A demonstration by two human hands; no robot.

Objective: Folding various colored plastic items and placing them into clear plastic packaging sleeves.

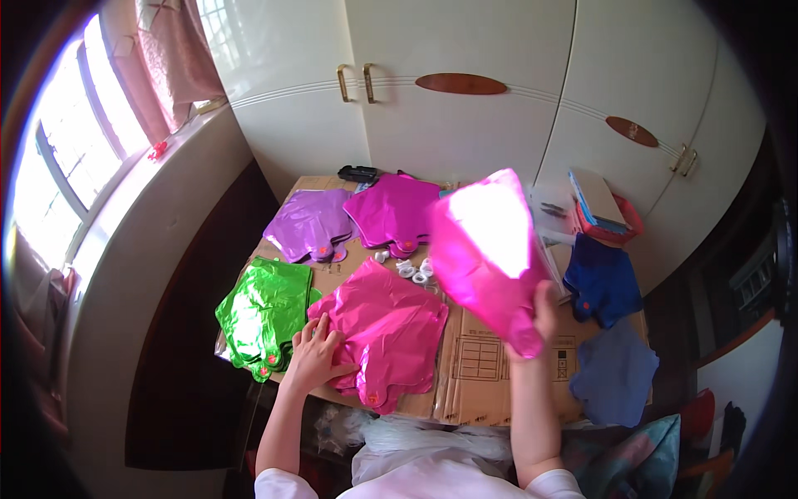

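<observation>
Raised above the cardboard, a flat pink foil balloon (478, 279) is gripped near its narrow lower end by my right hand (539, 328), with light glaring off its upper part. My left hand (314, 356) lies with spread fingers on the left edge of a pink foil balloon pile (386, 312). Left of that hand is a shiny green foil balloon pile (266, 308). Farther back lie a light purple pile (307, 220) and a magenta pile (392, 208). Small white rings (416, 271) sit behind the pink pile, partly hidden by the lifted balloon.
Flattened cardboard (474, 399) covers the table. At its right are dark blue foil (611, 287) and grey-blue foil (615, 374). A red basket (615, 230) holds flat items at the back right. A black object (357, 173) lies before the white cabinet (465, 133).
</observation>
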